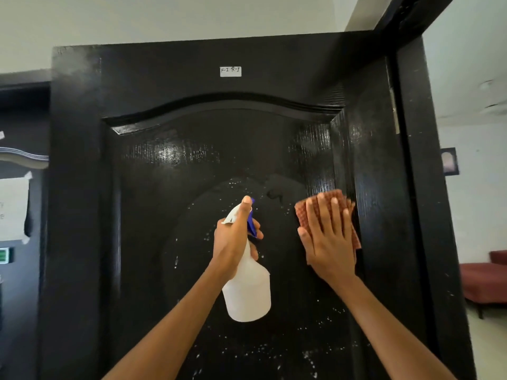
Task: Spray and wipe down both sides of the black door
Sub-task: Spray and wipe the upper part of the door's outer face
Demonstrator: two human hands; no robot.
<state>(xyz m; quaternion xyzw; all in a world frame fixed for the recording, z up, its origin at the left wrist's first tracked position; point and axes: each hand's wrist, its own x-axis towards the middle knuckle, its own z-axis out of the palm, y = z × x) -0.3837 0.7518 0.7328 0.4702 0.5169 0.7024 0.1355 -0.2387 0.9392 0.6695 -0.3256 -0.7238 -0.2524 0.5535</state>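
Note:
The black door [170, 165] fills the view, its arched upper panel glossy and speckled with white spray droplets. My left hand [233, 242] grips the neck of a white spray bottle [248, 294] with a blue trigger, its nozzle toward the panel. To its right, my right hand [327, 239] lies flat with straight fingers on a folded orange checked cloth [338, 197], pressing it against the panel's right edge.
A small white label [230, 71] is stuck near the door's top. The black door frame [419, 160] stands at the right, with a room and a red sofa [482, 281] beyond. At the left, another dark door carries a taped paper sheet [12, 208].

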